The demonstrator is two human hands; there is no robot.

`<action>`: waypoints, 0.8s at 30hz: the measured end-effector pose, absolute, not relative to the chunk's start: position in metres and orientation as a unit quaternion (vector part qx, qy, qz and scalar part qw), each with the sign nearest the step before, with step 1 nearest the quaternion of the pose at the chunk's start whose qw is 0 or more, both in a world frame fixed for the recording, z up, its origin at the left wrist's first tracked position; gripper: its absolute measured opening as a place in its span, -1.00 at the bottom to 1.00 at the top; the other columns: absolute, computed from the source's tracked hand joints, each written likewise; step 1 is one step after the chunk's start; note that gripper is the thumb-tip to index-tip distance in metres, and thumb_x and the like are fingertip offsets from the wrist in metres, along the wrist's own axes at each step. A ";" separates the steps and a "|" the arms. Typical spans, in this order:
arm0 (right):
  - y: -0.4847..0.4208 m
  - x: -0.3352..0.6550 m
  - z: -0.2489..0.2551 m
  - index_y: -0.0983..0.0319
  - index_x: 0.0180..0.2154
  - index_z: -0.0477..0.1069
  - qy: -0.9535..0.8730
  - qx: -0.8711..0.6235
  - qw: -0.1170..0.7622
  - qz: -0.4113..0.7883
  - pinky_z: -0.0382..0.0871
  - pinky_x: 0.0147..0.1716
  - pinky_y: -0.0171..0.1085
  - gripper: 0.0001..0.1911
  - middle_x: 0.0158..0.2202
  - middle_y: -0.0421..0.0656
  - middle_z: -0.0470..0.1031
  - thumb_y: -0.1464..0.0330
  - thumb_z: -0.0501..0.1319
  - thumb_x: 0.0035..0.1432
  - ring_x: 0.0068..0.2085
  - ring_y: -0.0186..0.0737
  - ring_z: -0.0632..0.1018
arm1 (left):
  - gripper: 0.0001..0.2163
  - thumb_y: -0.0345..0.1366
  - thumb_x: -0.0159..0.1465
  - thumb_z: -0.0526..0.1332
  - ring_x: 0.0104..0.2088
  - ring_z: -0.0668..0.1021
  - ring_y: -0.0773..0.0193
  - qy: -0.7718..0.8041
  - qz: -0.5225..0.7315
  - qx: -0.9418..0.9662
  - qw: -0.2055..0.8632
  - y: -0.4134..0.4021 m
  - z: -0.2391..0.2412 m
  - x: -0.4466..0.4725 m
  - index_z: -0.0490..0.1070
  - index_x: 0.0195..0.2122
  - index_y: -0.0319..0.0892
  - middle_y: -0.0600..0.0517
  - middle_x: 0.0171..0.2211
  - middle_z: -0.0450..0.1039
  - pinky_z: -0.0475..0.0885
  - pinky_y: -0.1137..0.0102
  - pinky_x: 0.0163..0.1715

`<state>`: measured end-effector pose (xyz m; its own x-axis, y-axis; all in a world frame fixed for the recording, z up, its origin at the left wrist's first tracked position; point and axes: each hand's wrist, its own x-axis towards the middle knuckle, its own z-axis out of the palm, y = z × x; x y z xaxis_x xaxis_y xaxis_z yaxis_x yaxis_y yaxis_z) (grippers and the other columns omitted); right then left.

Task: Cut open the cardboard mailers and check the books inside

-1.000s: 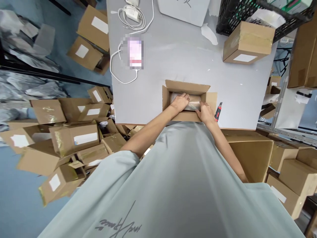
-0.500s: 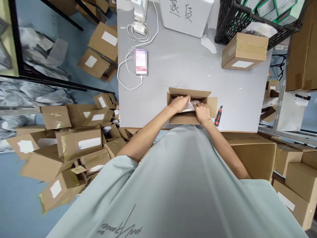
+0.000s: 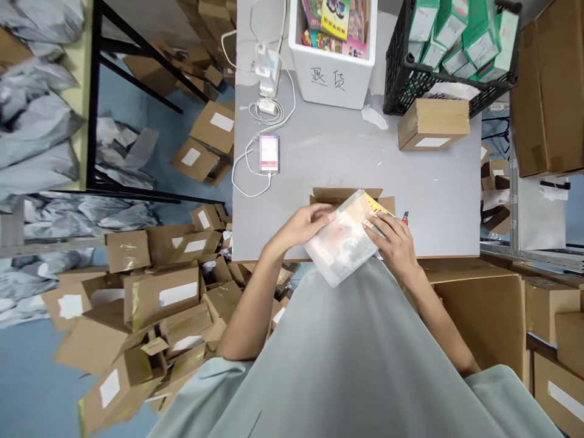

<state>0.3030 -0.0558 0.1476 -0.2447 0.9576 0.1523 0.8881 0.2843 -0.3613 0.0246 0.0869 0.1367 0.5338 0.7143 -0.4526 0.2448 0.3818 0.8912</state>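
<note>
A flat, plastic-wrapped book (image 3: 341, 243) with a yellow strip at its upper right corner is held tilted in front of my body. Its cover is blurred by glare on the clear wrap. My left hand (image 3: 306, 228) grips its upper left edge, thumb on top. On the right side, my right hand (image 3: 395, 243) clasps it with fingers over the face. Behind and below the book, the open cardboard box (image 3: 335, 194) stands on the table's near part, mostly covered. A red and black utility knife (image 3: 406, 218) lies right of the box, largely hidden by my right hand.
On the grey table (image 3: 328, 146) are a phone (image 3: 269, 153) on a cable, a power strip (image 3: 268, 73), a white bin (image 3: 335, 85) of colourful books, a black crate (image 3: 396, 85) of green-white boxes and a closed carton (image 3: 433, 125). Several cartons (image 3: 164, 292) crowd the floor at left.
The plastic-wrapped book has come up out of the cardboard box toward my body, held in both hands. Before, both hands were inside the box. The view has tilted up, showing the bin's contents.
</note>
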 end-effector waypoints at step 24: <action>-0.036 0.214 0.141 0.12 0.05 0.69 -0.143 -0.559 0.579 0.576 0.64 0.16 0.04 -0.15 0.02 0.01 0.77 -0.44 0.22 0.23 0.24 0.18 0.67 | -0.47 0.09 0.13 0.66 -0.36 0.72 0.21 0.395 0.298 0.286 0.821 0.045 0.145 0.007 0.61 -0.07 -0.17 -0.03 -0.28 0.76 0.55 0.42 -0.32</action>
<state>0.2136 -0.0359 0.1415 0.2953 0.8269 -0.4786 -0.5073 -0.2888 -0.8119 0.0067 0.0454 0.1450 0.5112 0.7147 -0.4773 -0.2629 0.6588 0.7049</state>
